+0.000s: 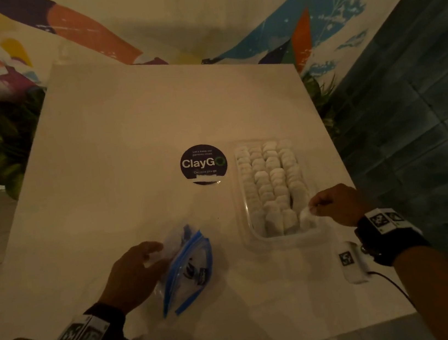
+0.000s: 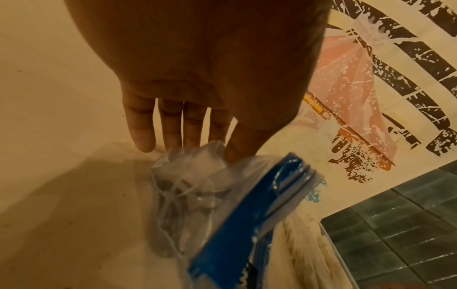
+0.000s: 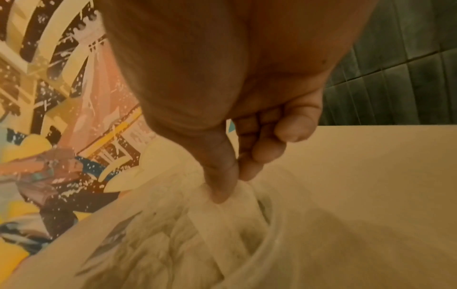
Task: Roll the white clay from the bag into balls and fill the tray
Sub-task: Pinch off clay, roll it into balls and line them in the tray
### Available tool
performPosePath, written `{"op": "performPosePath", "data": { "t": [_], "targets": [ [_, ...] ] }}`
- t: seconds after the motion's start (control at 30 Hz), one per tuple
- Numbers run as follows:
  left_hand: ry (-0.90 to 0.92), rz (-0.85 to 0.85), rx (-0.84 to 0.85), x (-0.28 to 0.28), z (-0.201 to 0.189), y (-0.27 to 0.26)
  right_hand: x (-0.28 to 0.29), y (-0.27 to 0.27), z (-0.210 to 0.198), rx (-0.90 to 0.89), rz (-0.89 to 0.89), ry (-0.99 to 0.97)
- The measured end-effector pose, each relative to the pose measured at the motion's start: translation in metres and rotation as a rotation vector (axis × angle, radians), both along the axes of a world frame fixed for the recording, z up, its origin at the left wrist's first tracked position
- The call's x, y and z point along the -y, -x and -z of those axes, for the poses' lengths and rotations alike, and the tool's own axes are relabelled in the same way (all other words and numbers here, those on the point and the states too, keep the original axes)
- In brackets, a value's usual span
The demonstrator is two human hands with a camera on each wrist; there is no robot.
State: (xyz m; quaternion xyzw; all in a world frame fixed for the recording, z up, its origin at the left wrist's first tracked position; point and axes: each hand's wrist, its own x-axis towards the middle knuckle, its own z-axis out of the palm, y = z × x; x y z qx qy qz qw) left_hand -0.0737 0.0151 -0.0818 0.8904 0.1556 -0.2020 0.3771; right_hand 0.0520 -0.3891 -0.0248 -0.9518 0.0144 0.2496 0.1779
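Note:
A clear plastic tray (image 1: pixel 284 240) at the right of the white table holds several rows of white clay balls (image 1: pixel 271 180). My right hand (image 1: pixel 313 207) hovers over the tray's near right corner. Its thumb and forefinger pinch a white clay ball (image 1: pixel 306 216) just above the others, and the right wrist view shows the thumb lying over that ball (image 3: pixel 241 192). A clear zip bag (image 1: pixel 190 266) with a blue seal strip lies at the near centre. My left hand (image 1: pixel 154 256) pinches the bag's far end, where a white lump of clay (image 2: pixel 210 162) shows through the plastic.
A round dark ClayGo sticker (image 1: pixel 204 164) is stuck on the table left of the tray. The table's right edge (image 1: pixel 327 132) runs close behind the tray, with dark tiled floor beyond. A painted wall rises behind the table.

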Motion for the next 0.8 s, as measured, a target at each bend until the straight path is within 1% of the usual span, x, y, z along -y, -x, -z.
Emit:
{"op": "performPosePath", "data": {
  "t": [0.17, 0.4, 0.53, 0.6, 0.7, 0.73, 0.77, 0.8],
  "targets": [
    [-0.003, 0.023, -0.017, -0.002, 0.000, 0.000, -0.006, -0.002, 0.009, -0.018, 0.014, 0.140],
    [-0.024, 0.042, -0.011, -0.001, -0.005, 0.000, -0.016, -0.004, 0.011, 0.065, -0.048, 0.314],
    [-0.034, 0.064, -0.002, 0.001, -0.008, -0.001, -0.022, -0.003, 0.003, 0.194, -0.006, 0.288],
    [-0.058, 0.072, -0.004, 0.001, -0.005, -0.001, -0.028, 0.001, 0.004, 0.139, -0.071, 0.285],
    [-0.102, 0.132, 0.025, 0.001, -0.007, -0.002, -0.036, 0.004, 0.012, 0.022, -0.169, 0.353],
    [-0.096, 0.122, 0.078, 0.001, -0.010, -0.002, -0.038, 0.004, 0.013, 0.018, -0.179, 0.368],
    [-0.049, 0.135, 0.089, 0.002, -0.015, -0.002, -0.040, 0.003, 0.014, 0.016, -0.185, 0.389],
    [-0.048, 0.174, 0.128, 0.002, -0.013, 0.000, -0.041, 0.002, 0.015, 0.011, -0.193, 0.410]
  ]
}}
